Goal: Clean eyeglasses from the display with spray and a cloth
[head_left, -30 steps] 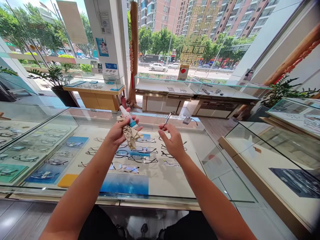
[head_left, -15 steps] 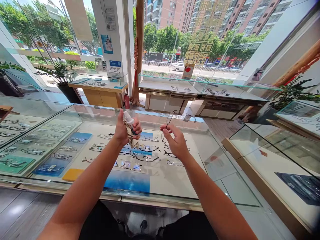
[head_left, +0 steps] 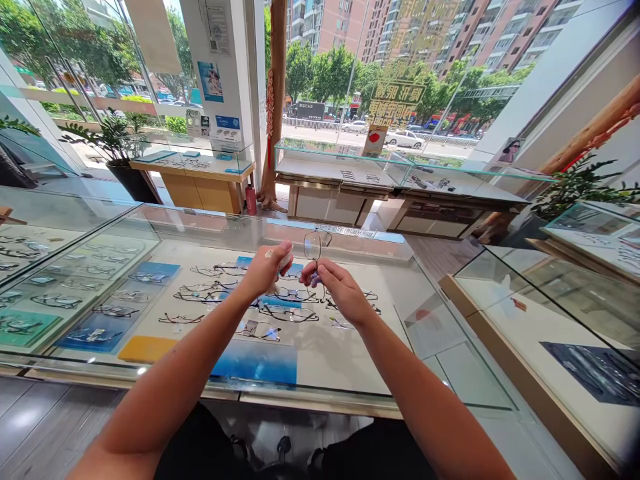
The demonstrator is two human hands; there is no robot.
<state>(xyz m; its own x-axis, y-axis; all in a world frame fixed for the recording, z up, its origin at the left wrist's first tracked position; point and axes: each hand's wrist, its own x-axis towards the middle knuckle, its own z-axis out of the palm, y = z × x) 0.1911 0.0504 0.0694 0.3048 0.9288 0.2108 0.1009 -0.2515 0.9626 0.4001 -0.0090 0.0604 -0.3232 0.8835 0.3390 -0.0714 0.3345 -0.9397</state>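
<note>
Over the glass display counter (head_left: 345, 373), my right hand (head_left: 340, 287) pinches a pair of thin-framed eyeglasses (head_left: 313, 245) with its fingertips. One clear lens stands upright above those fingers, and the rest of the frame is partly hidden. My left hand (head_left: 267, 270) is closed around a small spray bottle, seen from the back of the hand, so most of the bottle and the crumpled cloth held with it are hidden. The two hands are close together, with the lens just right of my left hand. Beneath the glass lie several eyeglasses (head_left: 289, 313) in rows.
Under the counter glass are a yellow block (head_left: 143, 349) and a blue gradient panel (head_left: 255, 363). Another glass case (head_left: 500, 320) stands to the right. Across the aisle are low showcases (head_left: 330, 170), a fire extinguisher (head_left: 251, 200) and a potted plant (head_left: 117, 143).
My left hand has moved right and turned, hiding the bottle and cloth it showed before. My right hand has come left and lower, and the eyeglasses have swung from sideways to upright.
</note>
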